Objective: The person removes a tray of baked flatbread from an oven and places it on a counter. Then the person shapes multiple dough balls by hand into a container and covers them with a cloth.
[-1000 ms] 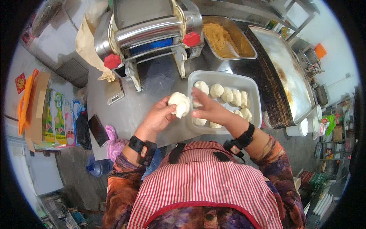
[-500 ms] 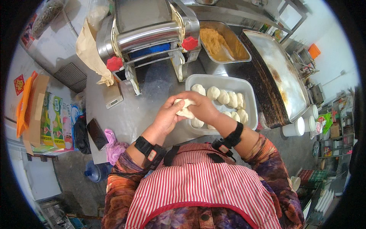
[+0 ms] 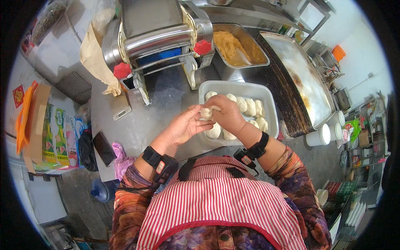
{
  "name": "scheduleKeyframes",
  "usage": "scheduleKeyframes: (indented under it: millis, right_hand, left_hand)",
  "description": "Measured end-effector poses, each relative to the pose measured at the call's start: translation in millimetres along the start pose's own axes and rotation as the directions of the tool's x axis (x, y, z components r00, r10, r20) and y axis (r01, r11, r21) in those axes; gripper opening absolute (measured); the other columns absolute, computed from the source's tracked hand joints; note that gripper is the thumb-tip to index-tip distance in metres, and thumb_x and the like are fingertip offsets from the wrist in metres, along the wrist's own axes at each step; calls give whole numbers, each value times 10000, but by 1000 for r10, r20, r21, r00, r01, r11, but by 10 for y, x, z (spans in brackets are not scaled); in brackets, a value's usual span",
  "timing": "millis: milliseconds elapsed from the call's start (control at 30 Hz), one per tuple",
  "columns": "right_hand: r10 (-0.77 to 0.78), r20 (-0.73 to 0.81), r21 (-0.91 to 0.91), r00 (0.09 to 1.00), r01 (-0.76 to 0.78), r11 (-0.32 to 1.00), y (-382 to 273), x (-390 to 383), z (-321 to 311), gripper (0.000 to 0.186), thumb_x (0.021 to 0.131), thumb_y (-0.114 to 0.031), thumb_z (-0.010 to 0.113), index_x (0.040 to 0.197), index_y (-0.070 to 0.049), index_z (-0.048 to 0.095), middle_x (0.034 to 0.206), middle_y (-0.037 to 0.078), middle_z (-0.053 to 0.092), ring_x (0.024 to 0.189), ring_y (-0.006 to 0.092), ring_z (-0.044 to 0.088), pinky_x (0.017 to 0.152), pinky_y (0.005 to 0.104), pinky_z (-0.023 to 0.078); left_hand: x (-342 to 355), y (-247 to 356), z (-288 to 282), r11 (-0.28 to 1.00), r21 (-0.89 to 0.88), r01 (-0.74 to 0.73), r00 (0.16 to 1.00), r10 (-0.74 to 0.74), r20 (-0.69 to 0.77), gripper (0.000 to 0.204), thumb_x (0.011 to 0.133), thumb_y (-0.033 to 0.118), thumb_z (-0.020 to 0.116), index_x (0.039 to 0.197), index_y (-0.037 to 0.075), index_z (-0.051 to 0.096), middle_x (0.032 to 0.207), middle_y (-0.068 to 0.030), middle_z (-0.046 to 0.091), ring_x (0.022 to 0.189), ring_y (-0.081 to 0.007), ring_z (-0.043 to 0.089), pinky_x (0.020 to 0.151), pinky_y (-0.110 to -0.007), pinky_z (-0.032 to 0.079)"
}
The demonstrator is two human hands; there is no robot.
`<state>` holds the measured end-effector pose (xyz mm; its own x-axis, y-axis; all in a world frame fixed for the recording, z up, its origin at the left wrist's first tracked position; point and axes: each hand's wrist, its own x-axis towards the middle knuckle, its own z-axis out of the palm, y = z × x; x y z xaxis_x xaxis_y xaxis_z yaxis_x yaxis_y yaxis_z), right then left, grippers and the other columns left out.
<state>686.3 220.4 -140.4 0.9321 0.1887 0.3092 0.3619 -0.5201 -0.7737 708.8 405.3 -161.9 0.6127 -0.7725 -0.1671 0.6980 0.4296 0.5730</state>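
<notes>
A small piece of pale dough [image 3: 206,113] is between my two hands, over the left edge of a white plastic tray [image 3: 273,109]. My right hand [image 3: 228,113] curls over it from the right, fingers closed on the dough. From the left, my left hand [image 3: 185,124] holds it with thumb and fingertips, its lower fingers reaching out under the piece. Several rounded dough pieces [image 3: 250,107] lie in rows in the tray, and my right hand and wrist hide some of them. One dough ball [image 3: 213,131] rests just below my fingers.
A steel dough roller machine [image 3: 160,38] with red knobs stands behind my hands. Beyond the tray are a metal pan of orange-brown filling [image 3: 233,48] and stacked baking trays [image 3: 298,71]. A small scale [image 3: 121,109], phone [image 3: 103,148] and pink cloth [image 3: 122,158] lie at the left.
My hands have drawn slightly apart, with the left hand's fingers loosening and stretching out. The dough shows less between them, and the right fingers now curl down over it.
</notes>
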Motion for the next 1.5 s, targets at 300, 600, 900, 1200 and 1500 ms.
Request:
scheduleKeyframes:
  millis: [300, 600, 900, 1200, 1500]
  right_hand:
    - [-12, 375, 192, 927, -65, 979, -51, -145, -77, 784, 764, -176, 572, 1449, -41, 215, 1353, 182, 399, 1284, 280, 371, 1083, 350, 259]
    - [-10, 300, 265, 954, -73, 961, -126, -270, -160, 745, 772, -160, 604, 1423, -30, 266, 1343, 174, 433, 1277, 272, 402, 1066, 349, 297]
    - [92, 163, 125, 982, -113, 986, -61, -162, -163, 620, 788, -42, 572, 1370, -58, 361, 1260, 168, 546, 1161, 272, 534, 974, 333, 412]
    - [-19, 230, 94, 973, -2, 996, -90, -316, -311, 650, 871, -162, 605, 1421, -38, 281, 1415, 185, 368, 1328, 294, 345, 1088, 373, 269]
    - [-48, -109, -51, 993, 43, 998, 37, -136, -171, 286, 785, 31, 527, 1053, -32, 606, 1152, 199, 586, 1072, 361, 569, 894, 367, 474]
  left_hand:
    - [69, -170, 156, 984, 158, 87, 993, -73, -90, 413, 979, 300, 454, 1318, 74, 390, 1241, -86, 526, 1102, -212, 563, 903, -376, 499]
    - [161, -164, 269, 940, 328, 92, 990, -50, -132, 375, 982, 279, 451, 1283, 59, 411, 1188, -68, 556, 1046, -184, 587, 837, -318, 518]
    - [198, -272, 261, 990, 140, 13, 1000, -11, -15, 336, 966, 204, 475, 1265, 59, 429, 1172, -76, 561, 1014, -201, 604, 818, -330, 530]
    - [240, -191, 262, 966, 245, -84, 977, 128, -170, 386, 894, 14, 421, 1277, 55, 427, 1146, -104, 558, 964, -216, 621, 748, -329, 574]
    - [206, -159, 370, 989, -103, -107, 994, 110, 27, 388, 913, 92, 420, 1298, 53, 402, 1263, -124, 505, 1172, -265, 515, 995, -442, 435]
